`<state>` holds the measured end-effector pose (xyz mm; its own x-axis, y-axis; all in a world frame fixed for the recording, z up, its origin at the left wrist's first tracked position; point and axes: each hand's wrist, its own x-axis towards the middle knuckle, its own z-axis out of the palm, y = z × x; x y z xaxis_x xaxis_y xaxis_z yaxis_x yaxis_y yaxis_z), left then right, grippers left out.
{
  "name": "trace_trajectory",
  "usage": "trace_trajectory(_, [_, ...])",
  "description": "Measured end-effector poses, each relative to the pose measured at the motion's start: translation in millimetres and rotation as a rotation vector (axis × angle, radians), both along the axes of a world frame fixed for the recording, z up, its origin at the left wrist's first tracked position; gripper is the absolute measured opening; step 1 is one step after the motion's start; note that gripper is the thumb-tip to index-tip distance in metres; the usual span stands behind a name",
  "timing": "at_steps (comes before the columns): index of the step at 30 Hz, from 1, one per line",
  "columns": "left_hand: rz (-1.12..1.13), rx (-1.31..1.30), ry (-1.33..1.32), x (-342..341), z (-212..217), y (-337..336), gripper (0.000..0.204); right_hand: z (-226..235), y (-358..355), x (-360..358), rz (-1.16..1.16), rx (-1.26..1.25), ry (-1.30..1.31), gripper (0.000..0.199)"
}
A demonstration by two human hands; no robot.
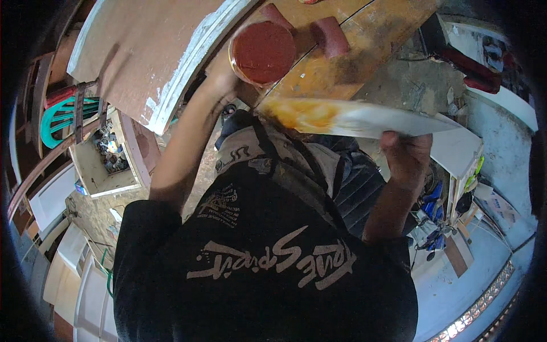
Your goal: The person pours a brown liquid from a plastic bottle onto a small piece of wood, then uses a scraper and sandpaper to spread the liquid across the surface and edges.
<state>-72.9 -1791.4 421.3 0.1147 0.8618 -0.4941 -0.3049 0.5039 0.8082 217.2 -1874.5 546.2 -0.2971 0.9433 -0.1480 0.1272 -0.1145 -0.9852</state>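
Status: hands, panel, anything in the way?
Left hand at red-brown round object, fingers hidden. Right hand gripping orange-stained white panel by its edge; panel blurred. Two red-brown pieces on wooden table, apart from panel.

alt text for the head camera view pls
A person's right hand grips a long, pale board, blurred and partly orange. The left hand is at a round red-brown object, beside a worn wooden table.

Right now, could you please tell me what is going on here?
The person's right hand grips the near edge of a long, pale, orange-stained board, blurred in the picture. The left hand is at a round reddish-brown thing; its fingers are partly hidden. Beyond, a curled reddish piece lies on a worn wooden surface.
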Motion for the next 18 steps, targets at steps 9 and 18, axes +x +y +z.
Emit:
trace_trajectory(9, [0.094,0.268,0.016,12.6,-44.3,-7.3,0.041,-1.6,-1.6,3.1,-0.467,0.122,0.259,0.060])
trace_trajectory(18, [0.168,-0.040,-0.329,16.0,-59.4,-9.9,0.040,11.6,-6.4,13.3,-0.449,0.087,0.482,0.055])
